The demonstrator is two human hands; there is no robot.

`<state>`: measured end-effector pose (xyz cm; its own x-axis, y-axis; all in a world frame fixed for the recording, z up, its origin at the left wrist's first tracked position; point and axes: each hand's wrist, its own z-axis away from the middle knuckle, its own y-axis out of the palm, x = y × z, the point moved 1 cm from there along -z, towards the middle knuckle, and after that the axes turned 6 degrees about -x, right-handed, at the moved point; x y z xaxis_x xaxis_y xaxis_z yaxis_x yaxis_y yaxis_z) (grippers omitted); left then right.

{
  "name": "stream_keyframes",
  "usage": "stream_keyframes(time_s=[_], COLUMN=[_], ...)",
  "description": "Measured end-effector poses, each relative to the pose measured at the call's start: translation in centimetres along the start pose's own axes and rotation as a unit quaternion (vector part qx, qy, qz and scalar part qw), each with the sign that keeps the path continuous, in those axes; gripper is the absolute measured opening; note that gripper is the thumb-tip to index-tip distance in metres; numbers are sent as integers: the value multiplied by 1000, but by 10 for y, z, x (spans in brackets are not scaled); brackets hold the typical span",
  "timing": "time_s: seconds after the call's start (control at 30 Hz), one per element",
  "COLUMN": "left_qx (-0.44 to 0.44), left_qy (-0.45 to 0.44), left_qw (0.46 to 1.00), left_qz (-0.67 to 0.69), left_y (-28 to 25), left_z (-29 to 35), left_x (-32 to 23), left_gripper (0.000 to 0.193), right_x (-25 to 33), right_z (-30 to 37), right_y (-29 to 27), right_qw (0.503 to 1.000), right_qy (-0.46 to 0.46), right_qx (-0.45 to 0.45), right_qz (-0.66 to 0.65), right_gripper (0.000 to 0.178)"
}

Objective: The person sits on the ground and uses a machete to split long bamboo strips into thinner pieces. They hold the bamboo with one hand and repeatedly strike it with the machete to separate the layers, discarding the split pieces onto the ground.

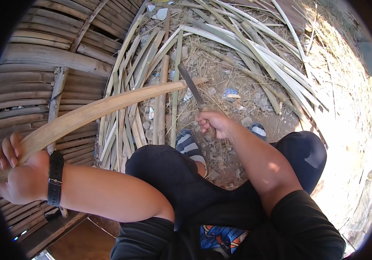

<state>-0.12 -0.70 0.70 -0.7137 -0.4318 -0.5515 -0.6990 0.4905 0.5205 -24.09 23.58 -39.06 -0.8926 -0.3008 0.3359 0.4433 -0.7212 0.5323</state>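
Observation:
My left hand (15, 167), at the far left, is wrapped round the thick end of a long split bamboo piece (103, 106). From there the piece runs up and rightward across the view, its tapered tip just past the knife. My right hand (214, 125) grips the handle of a large dark-bladed knife (189, 82) in front of my knees. The blade points up and left, and in this view it crosses the bamboo near its far end. Whether blade and bamboo touch, I cannot tell.
A bamboo-slat wall (51, 56) stands close on the left. Many split bamboo strips (125, 86) lie along it, and longer pale strips (268, 56) spread across the far ground. Straw and chips litter the dirt around my sandalled feet (190, 145). Strong sunlight falls at right.

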Motion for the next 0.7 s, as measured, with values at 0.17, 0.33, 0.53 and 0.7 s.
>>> stream_keyframes(time_s=[0.17,0.33,0.53,0.7], left_qx=[-38,-5,5,40], left_qy=[54,35,-27,-58], left_qw=[995,998,1000,997], left_qz=[-76,-52,13,24], left_y=[-1,-2,10,10], left_z=[6,0,10,12], left_x=[5,4,-6,4], left_gripper=[20,18,16,20], right_x=[2,-1,-19,-11], right_z=[26,22,16,22], right_y=[22,35,39,36], right_qw=[989,923,837,745], right_qy=[-106,-226,-344,-441], right_qx=[-56,-169,-276,-383], right_qz=[87,260,323,322], right_gripper=[19,29,37,40])
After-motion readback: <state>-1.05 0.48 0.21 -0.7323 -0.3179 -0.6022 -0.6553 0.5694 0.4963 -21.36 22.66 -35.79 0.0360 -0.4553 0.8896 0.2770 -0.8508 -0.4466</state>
